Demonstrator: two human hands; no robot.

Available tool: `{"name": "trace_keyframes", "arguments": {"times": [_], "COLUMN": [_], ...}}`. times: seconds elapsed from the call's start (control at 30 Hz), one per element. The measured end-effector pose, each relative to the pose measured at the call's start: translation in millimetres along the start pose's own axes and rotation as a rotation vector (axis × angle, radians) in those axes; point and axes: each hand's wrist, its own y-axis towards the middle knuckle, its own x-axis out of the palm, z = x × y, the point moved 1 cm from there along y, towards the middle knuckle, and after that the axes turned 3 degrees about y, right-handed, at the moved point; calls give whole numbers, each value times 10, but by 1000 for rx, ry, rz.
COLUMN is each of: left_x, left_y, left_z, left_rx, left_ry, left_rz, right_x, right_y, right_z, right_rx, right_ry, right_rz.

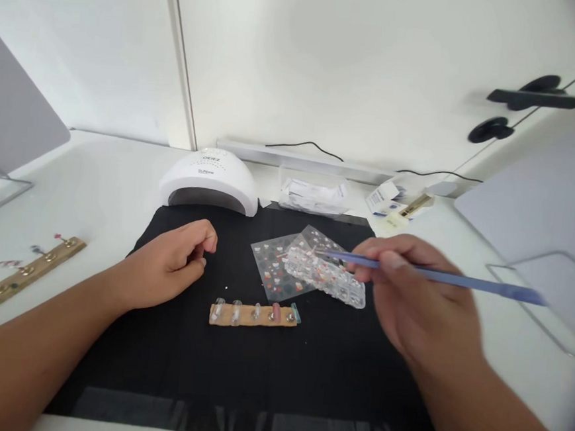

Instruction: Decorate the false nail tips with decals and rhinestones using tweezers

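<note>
My right hand point(415, 292) pinches slim blue tweezers point(442, 276), whose pointed tip is above the sticker sheets. Anything at the tip is too small to make out. Beneath lie two clear sheets of small nail stickers point(269, 257) and a clear case of tiny decorations point(332, 279). My left hand point(174, 260) rests on the black mat point(235, 377), fingers loosely curled with nothing in them. Between the hands, nearer me, a wooden strip point(244, 316) bears several nail tips, some clear, one pink and one teal at the right end.
A white nail lamp point(210, 179) stands at the mat's far edge. Beside it is a clear box point(313, 194) of white packets, then a small open carton point(383, 196). Another wooden strip point(24, 278) with decorated tips lies at left. A door with a black handle point(535, 99) rises behind.
</note>
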Motion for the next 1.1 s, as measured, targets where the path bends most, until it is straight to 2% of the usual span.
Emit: {"name": "trace_keyframes", "arguments": {"times": [0.1,0.27,0.47,0.63,0.83,1.1], "left_x": [-3,-11,6,7,1,14], "left_y": [-1,-12,-21,5,37,45], "left_z": [-5,-6,62,112,87,1], "left_rx": [-26,-61,-131,-157,-127,-30], "left_ry": [-1,32,22,27,47,40], "left_rz": [3,-20,4,-22,-16,6], "right_x": [-83,-101,-41,31,65,81], "right_y": [-3,22,75,112,120,68], "right_z": [225,337,436,474,514,387], "right_rx": [126,218,313,322,301,113], "right_ry": [-101,-218,-95,-28,12,174], "right_rz": [-18,-61,-92,-123,-138,-69]}}
